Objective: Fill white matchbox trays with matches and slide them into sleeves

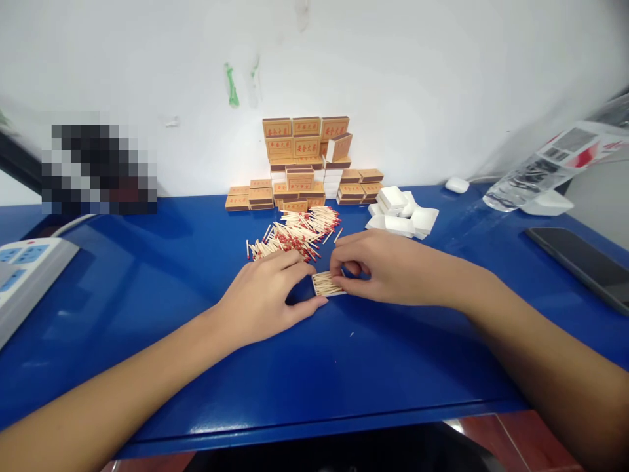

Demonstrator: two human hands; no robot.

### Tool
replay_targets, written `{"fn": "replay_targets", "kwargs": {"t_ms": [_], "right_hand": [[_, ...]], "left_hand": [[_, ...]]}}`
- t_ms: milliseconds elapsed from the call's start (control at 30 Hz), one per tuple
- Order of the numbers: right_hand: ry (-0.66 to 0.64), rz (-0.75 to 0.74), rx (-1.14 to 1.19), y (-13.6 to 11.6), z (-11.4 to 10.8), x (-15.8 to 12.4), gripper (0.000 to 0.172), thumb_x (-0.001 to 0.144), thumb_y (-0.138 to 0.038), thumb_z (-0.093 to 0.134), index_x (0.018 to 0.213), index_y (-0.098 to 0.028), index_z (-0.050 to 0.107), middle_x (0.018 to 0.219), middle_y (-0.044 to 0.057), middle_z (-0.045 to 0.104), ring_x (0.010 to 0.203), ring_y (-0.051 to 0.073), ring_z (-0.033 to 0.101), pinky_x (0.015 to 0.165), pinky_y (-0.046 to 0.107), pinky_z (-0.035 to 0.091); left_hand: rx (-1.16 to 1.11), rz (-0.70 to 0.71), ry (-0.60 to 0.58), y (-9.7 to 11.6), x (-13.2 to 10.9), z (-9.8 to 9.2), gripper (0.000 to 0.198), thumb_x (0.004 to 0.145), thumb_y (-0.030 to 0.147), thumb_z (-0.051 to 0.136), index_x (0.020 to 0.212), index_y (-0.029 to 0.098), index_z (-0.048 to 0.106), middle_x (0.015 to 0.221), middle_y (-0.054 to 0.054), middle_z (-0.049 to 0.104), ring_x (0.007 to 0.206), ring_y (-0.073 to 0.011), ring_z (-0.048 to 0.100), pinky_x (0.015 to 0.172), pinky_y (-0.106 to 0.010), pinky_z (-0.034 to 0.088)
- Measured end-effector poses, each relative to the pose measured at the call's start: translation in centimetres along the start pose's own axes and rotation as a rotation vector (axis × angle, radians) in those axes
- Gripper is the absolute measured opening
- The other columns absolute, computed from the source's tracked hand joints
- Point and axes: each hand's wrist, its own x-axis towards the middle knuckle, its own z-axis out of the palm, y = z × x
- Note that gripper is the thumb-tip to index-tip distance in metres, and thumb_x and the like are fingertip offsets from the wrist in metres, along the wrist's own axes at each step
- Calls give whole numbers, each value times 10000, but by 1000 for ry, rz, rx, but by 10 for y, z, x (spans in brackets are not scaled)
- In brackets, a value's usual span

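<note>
A small white matchbox tray (pixel 330 294) full of matches (pixel 324 283) lies on the blue desk between my hands. The thumb and index finger of my left hand (pixel 272 295) grip its left end at the two corners. From the right, my right hand (pixel 366 265) bends over the tray, its closed fingertips on the matches inside. My fingers hide the tray's right end. Just beyond my left hand spreads a loose heap of red-tipped matches (pixel 299 233).
Orange matchboxes (pixel 307 147) stand stacked against the wall. Empty white trays (pixel 400 213) are piled right of the heap. Farther right are a white earbud case (pixel 457 185), a plastic bottle (pixel 535 167) and a phone (pixel 584 265). A power strip (pixel 37 269) sits at left.
</note>
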Motion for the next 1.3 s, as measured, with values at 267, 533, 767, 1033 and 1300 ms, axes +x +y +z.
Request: {"fn": "replay_targets", "kwargs": {"t_ms": [267,533,767,1033,1300], "right_hand": [[-12,15,25,-1,1,1,78,894,-161,632,841,-192,679,769,-5,636,667,132,512,640,290,340],[8,11,43,3,5,2,74,869,-164,665,812,-193,628,770,-12,621,650,125,492,618,281,316],[31,-40,-11,6,6,2,96,925,-147,619,858,-190,672,808,-2,638,679,127,507,635,279,334],[61,-66,8,-1,-3,-2,95,874,-140,628,857,-197,703,777,-11,633,690,126,533,651,281,366],[28,-30,34,2,-1,-1,92,878,-148,642,837,-205,702,768,-18,642,666,122,526,631,286,349]], "left_hand": [[9,-2,-2,1,1,0,294,963,461,716,1079,191,730,992,-39,701,864,-196,677,688,-317,497],[1,1,-10,0,1,-1,282,965,450,712,1049,181,721,982,-36,687,856,-193,670,693,-315,489],[4,-9,-11,1,0,0,287,963,451,716,1087,192,725,999,-35,695,851,-188,670,692,-314,495],[-1,-6,-2,1,1,0,285,954,441,729,1081,186,728,984,-30,692,837,-184,671,679,-312,495],[-4,7,1,2,1,-1,289,959,444,722,1072,179,731,978,-30,692,832,-184,668,687,-318,496]]}}
